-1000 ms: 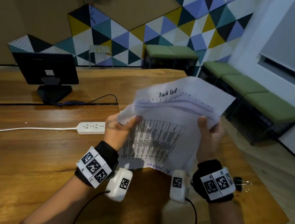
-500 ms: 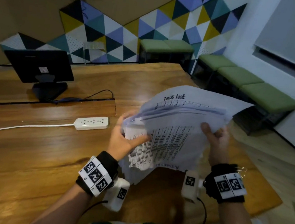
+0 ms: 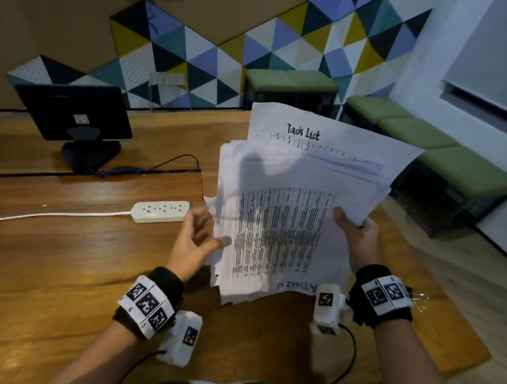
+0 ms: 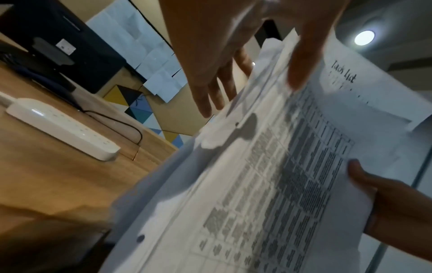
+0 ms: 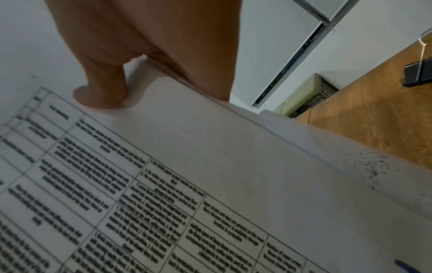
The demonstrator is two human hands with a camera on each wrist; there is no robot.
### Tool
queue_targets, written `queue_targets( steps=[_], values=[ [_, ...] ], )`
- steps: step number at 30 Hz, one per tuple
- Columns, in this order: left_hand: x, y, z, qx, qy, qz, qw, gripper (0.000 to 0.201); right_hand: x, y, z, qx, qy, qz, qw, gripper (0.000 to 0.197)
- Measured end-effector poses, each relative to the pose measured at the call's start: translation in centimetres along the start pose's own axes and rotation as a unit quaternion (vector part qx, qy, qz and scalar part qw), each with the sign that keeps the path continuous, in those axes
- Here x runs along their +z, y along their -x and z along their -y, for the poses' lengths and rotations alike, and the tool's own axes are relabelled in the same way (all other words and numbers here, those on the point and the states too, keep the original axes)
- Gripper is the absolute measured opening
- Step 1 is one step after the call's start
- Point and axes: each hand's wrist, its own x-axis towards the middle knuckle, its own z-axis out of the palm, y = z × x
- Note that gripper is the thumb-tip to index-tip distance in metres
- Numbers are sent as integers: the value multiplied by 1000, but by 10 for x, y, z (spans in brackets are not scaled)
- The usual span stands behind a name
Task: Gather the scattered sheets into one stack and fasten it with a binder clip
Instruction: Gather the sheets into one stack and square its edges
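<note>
An uneven stack of printed sheets (image 3: 290,221) stands almost upright, its bottom edge near the wooden table (image 3: 48,263). The backmost sheet, headed "Task List", sticks out above the rest. My right hand (image 3: 355,232) grips the stack's right edge, thumb on the front page (image 5: 210,184). My left hand (image 3: 199,236) lies against the left edge with straight fingers (image 4: 210,88), its thumb touching the front sheet (image 4: 268,184). A black binder clip (image 5: 418,73) lies on the table to the right; in the head view only its wire handles (image 3: 420,297) show past my right wrist.
A white power strip (image 3: 161,211) with its cord lies left of the stack. A dark monitor (image 3: 74,114) stands at the back left. The table's right edge is close to my right arm, with green benches (image 3: 440,150) beyond it.
The drooping sheets have been raised and straightened upright. My left hand has loosened its grip and now lies with straight fingers along the left edge. The right hand keeps its hold.
</note>
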Motion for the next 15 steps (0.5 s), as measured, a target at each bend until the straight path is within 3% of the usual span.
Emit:
queue_targets(
  steps=[3, 6, 7, 10, 11, 13, 15],
  values=[
    [7, -10, 0, 23, -39, -50, 998, 24, -3, -5, -1, -2, -7, 20, 1000, 58],
    [14, -25, -17, 45, 2, -57, 997, 20, -12, -10, -5, -4, 0, 29, 1000, 11],
    [14, -30, -23, 55, 35, -56, 996, 19, -16, -10, -7, -4, 0, 36, 999, 10],
    [9, -45, -41, 78, 162, -23, 983, 12, -25, -9, -8, -4, 10, 63, 998, 63],
    [8, -50, -45, 79, 205, -3, 976, 11, -27, -8, -8, 1, 4, 73, 997, 72],
    [13, -57, -52, 82, 230, 38, 969, 12, -27, -8, -7, 6, 2, 89, 996, 67],
    [25, -59, -54, 67, 198, 54, 976, 33, -25, -7, -5, 0, -3, 100, 995, 41]
  ],
)
